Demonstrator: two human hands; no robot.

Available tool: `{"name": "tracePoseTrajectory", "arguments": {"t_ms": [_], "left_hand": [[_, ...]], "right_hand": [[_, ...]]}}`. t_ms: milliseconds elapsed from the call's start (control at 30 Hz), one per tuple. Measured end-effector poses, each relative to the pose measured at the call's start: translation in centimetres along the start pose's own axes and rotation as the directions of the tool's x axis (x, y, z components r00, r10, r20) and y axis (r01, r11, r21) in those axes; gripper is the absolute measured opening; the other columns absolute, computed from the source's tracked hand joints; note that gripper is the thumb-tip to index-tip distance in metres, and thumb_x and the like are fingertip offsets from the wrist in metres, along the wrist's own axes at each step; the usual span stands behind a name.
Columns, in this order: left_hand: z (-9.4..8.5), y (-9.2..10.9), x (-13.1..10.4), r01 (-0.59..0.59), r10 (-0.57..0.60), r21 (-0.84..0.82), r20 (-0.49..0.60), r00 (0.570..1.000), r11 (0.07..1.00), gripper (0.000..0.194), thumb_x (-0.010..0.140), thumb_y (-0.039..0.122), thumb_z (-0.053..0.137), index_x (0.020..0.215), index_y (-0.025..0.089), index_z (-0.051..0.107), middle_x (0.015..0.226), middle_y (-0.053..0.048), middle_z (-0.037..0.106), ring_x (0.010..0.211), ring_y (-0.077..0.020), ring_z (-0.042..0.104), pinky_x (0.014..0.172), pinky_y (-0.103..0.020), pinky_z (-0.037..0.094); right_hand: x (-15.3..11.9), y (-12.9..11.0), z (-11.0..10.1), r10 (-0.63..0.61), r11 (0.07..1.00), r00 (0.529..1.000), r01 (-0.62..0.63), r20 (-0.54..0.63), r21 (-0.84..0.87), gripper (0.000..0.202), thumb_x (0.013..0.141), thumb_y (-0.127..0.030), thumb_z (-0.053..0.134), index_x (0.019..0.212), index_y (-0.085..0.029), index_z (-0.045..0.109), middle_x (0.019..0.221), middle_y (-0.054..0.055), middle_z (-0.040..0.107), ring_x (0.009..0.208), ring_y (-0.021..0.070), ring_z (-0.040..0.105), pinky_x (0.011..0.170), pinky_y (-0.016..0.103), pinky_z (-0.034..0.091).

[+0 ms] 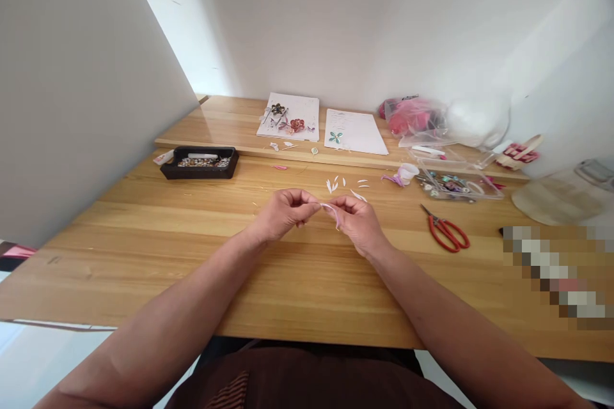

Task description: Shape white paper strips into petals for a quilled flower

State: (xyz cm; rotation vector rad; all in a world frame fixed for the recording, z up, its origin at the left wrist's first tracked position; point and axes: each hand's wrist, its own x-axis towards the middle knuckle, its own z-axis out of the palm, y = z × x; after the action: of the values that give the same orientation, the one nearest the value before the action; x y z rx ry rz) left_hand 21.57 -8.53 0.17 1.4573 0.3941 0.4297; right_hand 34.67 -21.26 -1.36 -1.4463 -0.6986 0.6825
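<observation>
Over the middle of the wooden table my left hand (289,212) pinches one end of a thin pale purple strip (332,209). My right hand (354,220) has its thumb and fingers closed on the same strip, close to the left fingertips, and the strip's loose end curls down over the right thumb. Just beyond the hands lie several small white petal-like pieces (334,185), one of them touching or nearly touching the right fingers. A small pink piece (281,167) rests farther back on the left.
A black tray (199,163) of beads stands left. Red-handled scissors (448,232) lie right, before a clear box (460,182) of trinkets and a white cup (407,172). Papers (355,131) with beaded flowers and plastic bags (417,118) occupy the raised back ledge (230,134).
</observation>
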Motion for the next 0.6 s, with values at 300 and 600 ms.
{"name": "tracePoseTrajectory", "arguments": {"t_ms": [300, 600], "left_hand": [[0.2, -0.4, 0.7, -0.068, 0.036, -0.089, -0.313, 0.949, 0.994, 0.030, 0.068, 0.040, 0.080, 0.075, 0.014, 0.065, 0.056, 0.004, 0.056, 0.046, -0.0062, 0.046, 0.046, -0.020, 0.038], [-0.2, -1.0, 0.8, -0.091, 0.171, 0.282, -0.275, 0.946, 0.955, 0.017, 0.069, 0.031, 0.074, 0.071, 0.015, 0.069, 0.066, -0.001, 0.066, 0.056, -0.0099, 0.053, 0.053, -0.021, 0.040]], "right_hand": [[-1.2, 0.0, 1.0, 0.084, 0.995, 0.990, -0.090, 0.115, 0.046, 0.027, 0.071, -0.042, 0.082, 0.073, -0.018, 0.070, 0.066, 0.000, 0.066, 0.043, 0.0080, 0.049, 0.043, 0.025, 0.040], [-2.3, -1.0, 1.1, -0.261, 0.909, 0.961, 0.276, 0.090, -0.313, 0.015, 0.083, -0.034, 0.071, 0.075, -0.020, 0.069, 0.063, 0.000, 0.062, 0.054, 0.0119, 0.050, 0.052, 0.027, 0.041]]}}
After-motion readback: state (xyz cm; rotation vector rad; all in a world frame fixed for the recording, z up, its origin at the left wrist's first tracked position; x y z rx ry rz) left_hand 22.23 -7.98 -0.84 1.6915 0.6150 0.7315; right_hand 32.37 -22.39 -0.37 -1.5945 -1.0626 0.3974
